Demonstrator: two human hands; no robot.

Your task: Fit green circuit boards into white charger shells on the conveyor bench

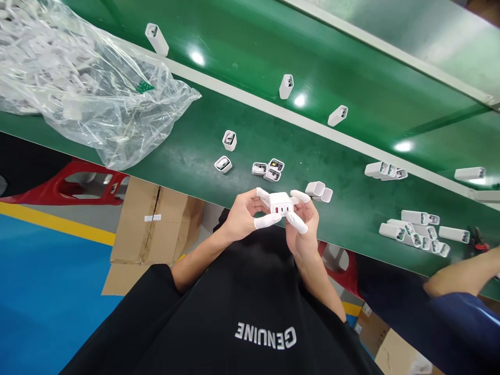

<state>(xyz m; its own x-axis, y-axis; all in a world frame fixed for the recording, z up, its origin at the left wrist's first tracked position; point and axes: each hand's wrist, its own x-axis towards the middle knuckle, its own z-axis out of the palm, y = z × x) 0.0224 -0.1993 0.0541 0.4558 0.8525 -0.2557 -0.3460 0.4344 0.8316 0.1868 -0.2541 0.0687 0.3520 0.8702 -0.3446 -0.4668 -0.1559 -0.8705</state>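
Note:
Between my two hands, above the near edge of the bench, is a white charger [280, 202] with one reddish port and two small slots facing me. My left hand [250, 213] grips its left side, thumb below and fingers behind. On the right side my right hand [302, 219] pinches it too. White finger cots cover several of my fingertips. Just beyond lie three open white charger housings [272, 175] with circuit parts inside. Two plain white housings [314, 189] lie beyond my right hand, and two more open chargers [229, 140] stand further left.
A clear plastic bag [128, 104] full of white parts covers the bench's left end. More housings [417, 229] are grouped at right, near a co-worker's arm [464, 271]. A white rail [250, 101] runs along the green bench [187, 161]. Cardboard boxes [133, 229] stand below left.

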